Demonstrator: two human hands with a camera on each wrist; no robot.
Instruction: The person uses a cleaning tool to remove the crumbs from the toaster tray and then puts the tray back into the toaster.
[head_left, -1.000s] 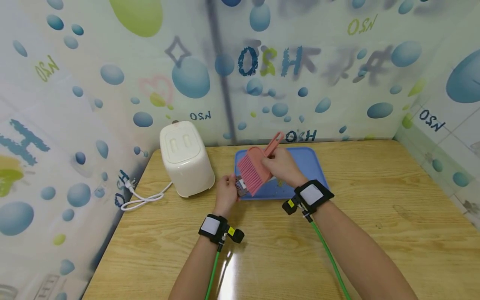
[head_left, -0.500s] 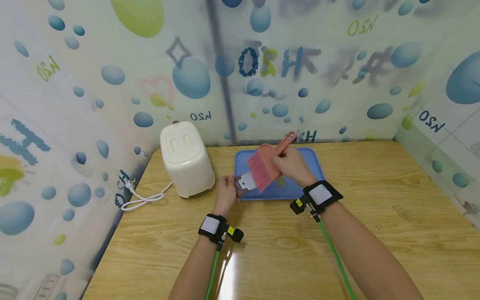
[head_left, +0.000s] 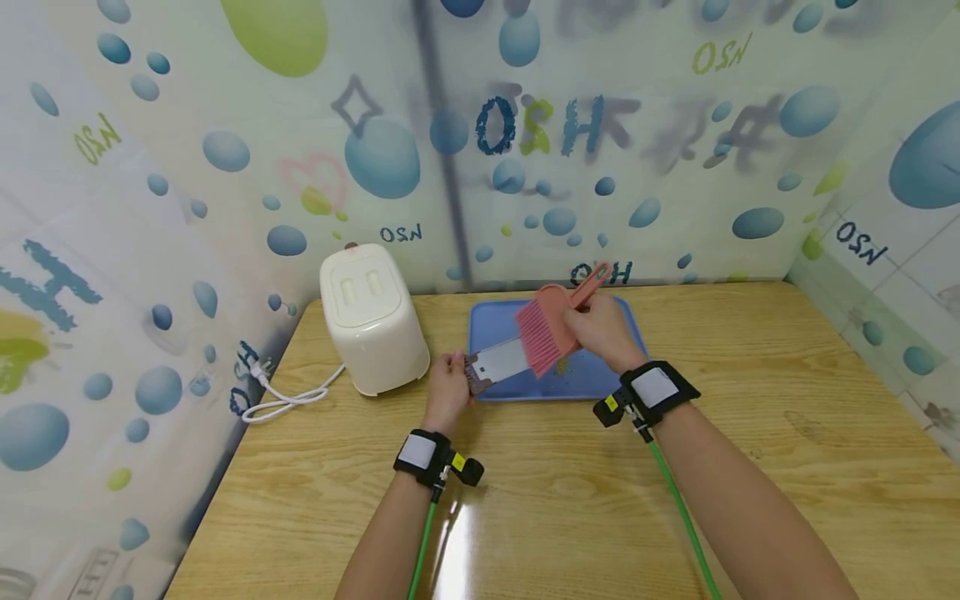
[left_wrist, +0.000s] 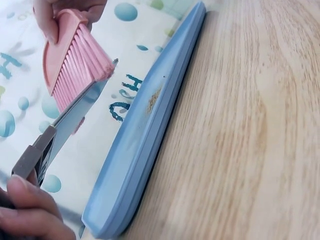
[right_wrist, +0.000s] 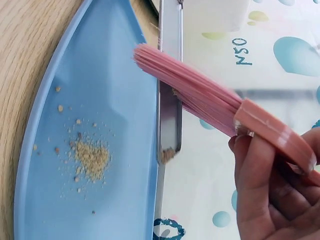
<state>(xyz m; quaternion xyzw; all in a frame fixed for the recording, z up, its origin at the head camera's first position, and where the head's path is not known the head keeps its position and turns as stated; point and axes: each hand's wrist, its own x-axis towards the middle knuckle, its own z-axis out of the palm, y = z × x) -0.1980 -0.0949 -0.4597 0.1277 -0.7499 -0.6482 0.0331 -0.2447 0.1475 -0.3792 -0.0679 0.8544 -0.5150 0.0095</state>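
Observation:
My left hand [head_left: 447,390] holds a thin metal crumb tray [head_left: 501,362] by its grey-brown end, tilted above a blue tray [head_left: 592,377]. In my right hand [head_left: 606,330] is a pink brush [head_left: 546,323], gripped near the base of its handle. Its bristles touch the crumb tray toward the far end, seen also in the right wrist view as pink bristles [right_wrist: 185,82] lying across the metal. A few brown crumbs cling to the crumb tray's end. Below, a small pile of crumbs [right_wrist: 91,159] lies in the blue tray.
A cream toaster [head_left: 375,329] stands left of the blue tray, its white cord [head_left: 288,406] and plug lying beside it. Patterned sheeting [head_left: 660,183] walls off the back and sides of the wooden table [head_left: 750,400].
My right hand has drawn the brush rightward along the crumb tray, uncovering more of its metal surface. The left hand has stayed nearly in place, still holding the crumb tray.

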